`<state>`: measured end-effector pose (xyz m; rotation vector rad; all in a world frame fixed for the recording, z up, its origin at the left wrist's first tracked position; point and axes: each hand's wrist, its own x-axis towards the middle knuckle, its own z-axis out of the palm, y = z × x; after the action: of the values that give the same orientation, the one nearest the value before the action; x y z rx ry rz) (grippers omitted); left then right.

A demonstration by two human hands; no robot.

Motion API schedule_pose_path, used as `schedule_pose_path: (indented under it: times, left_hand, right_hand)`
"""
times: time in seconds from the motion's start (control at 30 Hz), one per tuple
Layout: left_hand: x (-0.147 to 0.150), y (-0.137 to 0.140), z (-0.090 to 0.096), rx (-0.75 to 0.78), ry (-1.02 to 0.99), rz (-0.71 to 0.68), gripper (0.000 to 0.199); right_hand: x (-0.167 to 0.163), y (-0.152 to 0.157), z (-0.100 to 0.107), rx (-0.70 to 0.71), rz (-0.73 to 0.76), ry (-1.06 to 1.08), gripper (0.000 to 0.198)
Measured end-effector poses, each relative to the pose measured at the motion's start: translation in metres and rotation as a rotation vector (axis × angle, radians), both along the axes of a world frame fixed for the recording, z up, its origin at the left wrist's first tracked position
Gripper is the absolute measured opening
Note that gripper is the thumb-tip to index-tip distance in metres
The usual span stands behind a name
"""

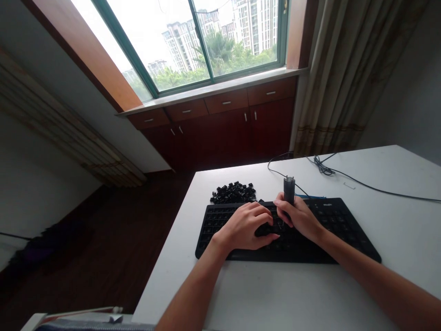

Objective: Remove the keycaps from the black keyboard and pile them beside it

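Note:
A black keyboard (pixel 241 254) lies on the white table, its left part showing bare sockets without keycaps. My right hand (pixel 298 216) is closed around the upright dark handle of a keycap puller (pixel 289 186), whose thin wire end points down at the keys. Just left of it, my left hand (pixel 246 225) rests over the middle of the keyboard. Its fingers are bent and its thumb is stretched out apart from them, with nothing visible between. Behind the keyboard's left end is a heap of loose black keycaps (pixel 232 192).
The white table (pixel 268 294) has its left edge close to the keyboard. A black cable (pixel 368 186) with a coiled bundle runs across the back right. Near it lies a small bent metal piece (pixel 349 185). A thin blue strip (pixel 312 196) lies behind the keyboard.

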<state>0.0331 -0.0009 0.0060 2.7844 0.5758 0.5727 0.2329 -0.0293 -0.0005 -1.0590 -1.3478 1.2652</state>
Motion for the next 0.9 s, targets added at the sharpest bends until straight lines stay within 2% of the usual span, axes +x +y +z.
schedule_pose_path:
  times: [0.2,0.43,0.57,0.73,0.9]
  left_hand:
    - [0.002,-0.002,0.006,-0.09,0.003,-0.013,0.022]
    - [0.004,-0.002,0.007,-0.161,-0.019,0.026,0.026]
    - [0.003,-0.001,0.006,-0.176,-0.015,0.024,0.027]
    - [0.003,0.001,0.004,-0.159,0.003,0.016,0.028]
    - [0.003,0.002,0.002,-0.181,-0.022,-0.001,0.027]
  right_hand:
    - [-0.004,-0.004,0.002,-0.004,0.008,-0.071,0.037]
    - [-0.008,-0.009,-0.004,0.168,-0.057,-0.205,0.039]
    - [-0.011,-0.013,-0.006,0.167,-0.167,-0.263,0.042]
    - [-0.012,-0.017,-0.004,0.206,-0.097,-0.333,0.039]
    - [-0.011,-0.016,-0.003,0.182,-0.169,-0.369,0.042]
